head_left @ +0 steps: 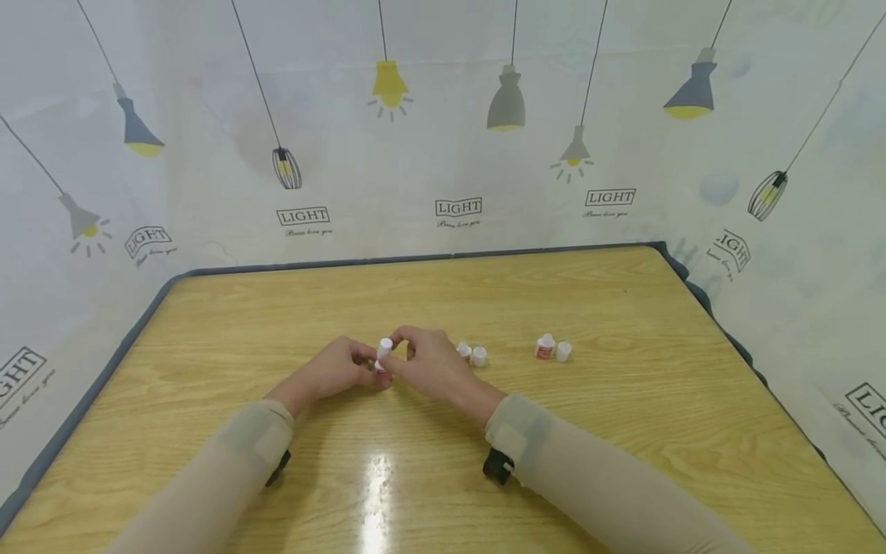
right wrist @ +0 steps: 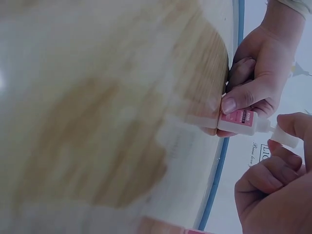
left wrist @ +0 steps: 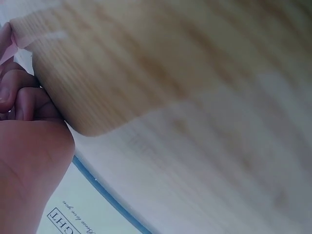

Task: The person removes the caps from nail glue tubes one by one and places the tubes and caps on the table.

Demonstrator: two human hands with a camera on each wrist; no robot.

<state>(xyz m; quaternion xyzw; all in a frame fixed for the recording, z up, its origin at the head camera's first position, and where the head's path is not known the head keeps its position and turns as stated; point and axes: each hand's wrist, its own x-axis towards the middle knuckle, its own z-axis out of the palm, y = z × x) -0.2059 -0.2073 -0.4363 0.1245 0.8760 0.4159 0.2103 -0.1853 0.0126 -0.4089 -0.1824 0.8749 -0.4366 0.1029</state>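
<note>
A small white bottle with a red label (right wrist: 239, 119) stands upright on the table between the hands. My left hand (head_left: 335, 369) grips its body low down, thumb across the label in the right wrist view. Thumb and forefinger of my right hand (head_left: 432, 363) pinch a white cap (right wrist: 284, 136) at the top of the bottle's nozzle. From the head, the cap shows above the fingers, while most of the bottle is covered by them. In the left wrist view only part of the left hand (left wrist: 29, 146) shows, and its grip is mostly out of frame.
Just right of the right hand, a second bottle (head_left: 464, 352) is partly hidden, with a white cap (head_left: 479, 356) beside it. Further right stand a third bottle (head_left: 545, 348), uncapped, and its cap (head_left: 564, 352). The wooden table (head_left: 623, 446) meets a printed backdrop behind.
</note>
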